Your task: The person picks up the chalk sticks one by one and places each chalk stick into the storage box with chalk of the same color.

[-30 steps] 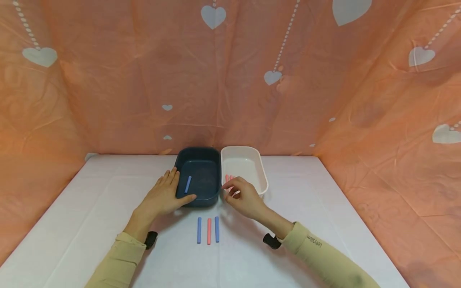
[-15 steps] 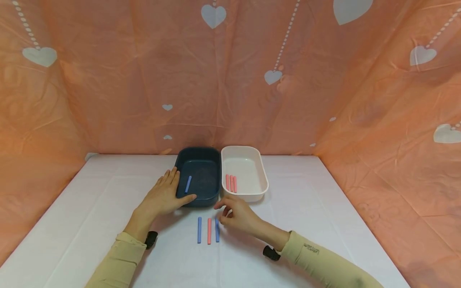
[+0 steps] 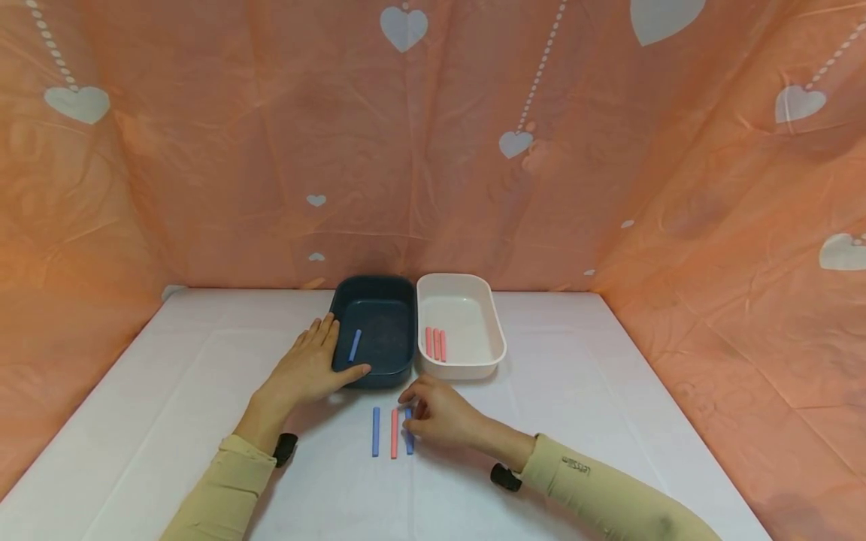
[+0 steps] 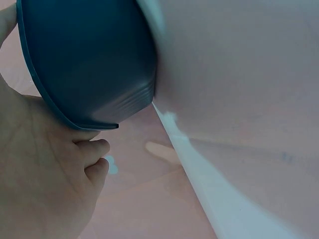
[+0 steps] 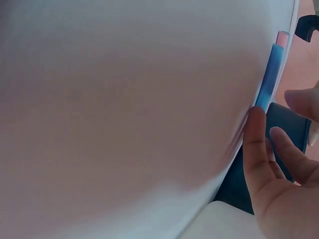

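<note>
My left hand (image 3: 307, 368) rests on the front left corner of a dark blue tray (image 3: 386, 323), fingers straight along its side and thumb over the front rim. In the left wrist view the palm lies against the tray's wall (image 4: 94, 59). My right hand (image 3: 443, 413) hovers over the rightmost blue chalk stick (image 3: 410, 445), partly hiding it. The right wrist view has a fingertip at the end of that blue chalk (image 5: 270, 74), with the thumb held apart. To its left lie a pink chalk stick (image 3: 395, 434) and another blue chalk stick (image 3: 376, 432).
Beside the dark tray stands a white tray (image 3: 470, 319) with several pink chalk sticks (image 3: 436, 344) inside. One blue chalk stick (image 3: 355, 346) lies in the dark tray. A white cloth (image 3: 575, 376) covers the table, and an orange curtain (image 3: 446, 218) with hearts hangs behind.
My right hand has come from the white tray's front left corner back towards me, down to the rightmost blue chalk stick. The left hand has stayed on the dark tray.
</note>
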`<state>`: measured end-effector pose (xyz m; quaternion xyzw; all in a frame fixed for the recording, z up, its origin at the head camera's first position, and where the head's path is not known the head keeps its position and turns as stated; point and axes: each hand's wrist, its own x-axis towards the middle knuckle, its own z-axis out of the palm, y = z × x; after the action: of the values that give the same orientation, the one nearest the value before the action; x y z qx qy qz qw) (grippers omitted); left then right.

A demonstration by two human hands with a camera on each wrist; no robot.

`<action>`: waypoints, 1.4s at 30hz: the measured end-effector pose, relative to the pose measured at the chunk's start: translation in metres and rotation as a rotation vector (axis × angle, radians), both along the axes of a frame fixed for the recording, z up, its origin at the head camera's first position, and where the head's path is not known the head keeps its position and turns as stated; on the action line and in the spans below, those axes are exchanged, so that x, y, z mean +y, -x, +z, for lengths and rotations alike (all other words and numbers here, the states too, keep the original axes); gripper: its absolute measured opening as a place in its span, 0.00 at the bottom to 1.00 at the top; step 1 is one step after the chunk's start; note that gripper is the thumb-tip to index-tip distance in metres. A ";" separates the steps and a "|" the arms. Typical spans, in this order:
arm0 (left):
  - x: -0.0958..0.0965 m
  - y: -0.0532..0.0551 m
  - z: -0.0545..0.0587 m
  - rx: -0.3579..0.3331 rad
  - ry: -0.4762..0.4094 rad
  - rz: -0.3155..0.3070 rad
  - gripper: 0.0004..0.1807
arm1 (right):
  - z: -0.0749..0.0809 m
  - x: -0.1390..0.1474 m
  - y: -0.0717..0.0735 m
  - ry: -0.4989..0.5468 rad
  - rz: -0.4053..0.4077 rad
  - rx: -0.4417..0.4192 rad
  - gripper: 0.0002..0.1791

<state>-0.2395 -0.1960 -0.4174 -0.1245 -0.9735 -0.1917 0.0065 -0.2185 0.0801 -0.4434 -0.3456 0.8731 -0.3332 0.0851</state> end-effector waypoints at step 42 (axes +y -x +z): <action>0.000 0.002 0.000 0.020 0.009 -0.009 0.63 | 0.001 -0.006 -0.001 -0.053 -0.003 0.003 0.22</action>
<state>-0.2416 -0.1958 -0.4179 -0.1306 -0.9737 -0.1862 0.0149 -0.2177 0.0743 -0.4424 -0.3426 0.8821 -0.3097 0.0924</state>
